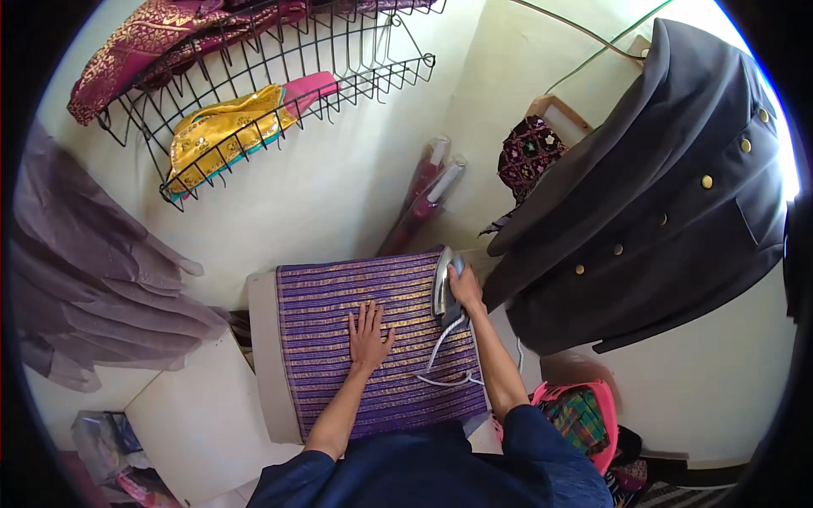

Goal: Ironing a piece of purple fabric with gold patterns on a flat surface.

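A purple cloth with gold stripes covers most of a board with a pale beige surface in front of me. Flat on the stripes, near the cloth's middle, rests my left hand, holding nothing, thumb spread from the fingers. My right hand grips the handle of a clothes iron at the cloth's right edge. The iron appears tipped on its side there; its contact with the cloth is hard to tell. Its whitish cord loops over the cloth below it and passes under my right forearm.
A dark jacket with gold buttons hangs at the right. Above left is a black wire rack holding a yellow garment. Sheer mauve fabric hangs left. Plastic-wrapped rolls lean behind the board; a pink basket holds folded cloth.
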Motion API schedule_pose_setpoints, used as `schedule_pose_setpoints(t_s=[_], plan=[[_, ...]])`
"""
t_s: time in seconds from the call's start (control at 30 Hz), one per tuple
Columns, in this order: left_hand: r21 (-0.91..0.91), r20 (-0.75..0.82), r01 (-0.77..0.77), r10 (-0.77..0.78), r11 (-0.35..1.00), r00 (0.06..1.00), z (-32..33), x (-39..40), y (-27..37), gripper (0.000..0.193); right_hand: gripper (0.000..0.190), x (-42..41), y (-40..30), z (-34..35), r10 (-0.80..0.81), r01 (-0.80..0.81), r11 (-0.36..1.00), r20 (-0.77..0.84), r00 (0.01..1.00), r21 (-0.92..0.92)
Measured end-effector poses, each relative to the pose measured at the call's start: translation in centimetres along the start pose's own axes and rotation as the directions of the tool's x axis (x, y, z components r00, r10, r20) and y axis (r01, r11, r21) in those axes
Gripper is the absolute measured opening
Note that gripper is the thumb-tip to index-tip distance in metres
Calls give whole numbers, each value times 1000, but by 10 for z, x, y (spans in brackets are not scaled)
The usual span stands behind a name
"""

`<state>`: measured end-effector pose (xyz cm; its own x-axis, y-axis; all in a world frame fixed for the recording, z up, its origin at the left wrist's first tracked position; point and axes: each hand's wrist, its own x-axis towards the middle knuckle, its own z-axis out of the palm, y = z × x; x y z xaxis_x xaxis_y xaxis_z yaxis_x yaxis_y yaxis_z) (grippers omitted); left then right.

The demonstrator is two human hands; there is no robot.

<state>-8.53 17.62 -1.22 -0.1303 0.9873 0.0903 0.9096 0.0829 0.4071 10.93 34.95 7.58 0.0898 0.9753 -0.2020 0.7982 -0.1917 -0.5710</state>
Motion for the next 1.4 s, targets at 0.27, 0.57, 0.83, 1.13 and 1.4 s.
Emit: schedule_pose_setpoints(t_s=[0.27, 0.57, 0.83, 1.13, 1.4], plan=[[50, 7, 2, -2, 999, 1000, -2, 0, 0, 62, 53, -56, 1, 18, -39, 47, 997, 109, 993, -67], [7, -34, -16, 16, 1000, 999, -3, 0, 2, 60, 55, -6, -24, 21, -49, 48, 998, 30, 998, 38], [14, -11, 4, -4, 1000, 1000, -2, -2, 0, 62, 52, -58, -17, 29, -175, 188, 980, 173, 969, -59], [7, -23, -12, 12, 1000, 1000, -3, 0, 0, 61, 52, -14, -44, 38, -152, 154, 988, 89, 984, -15], [-18, -31, -16, 15, 1000, 999, -1, -2, -4, 59, 50, -70, -30, 50, -237, 245, 969, 158, 959, -33]])
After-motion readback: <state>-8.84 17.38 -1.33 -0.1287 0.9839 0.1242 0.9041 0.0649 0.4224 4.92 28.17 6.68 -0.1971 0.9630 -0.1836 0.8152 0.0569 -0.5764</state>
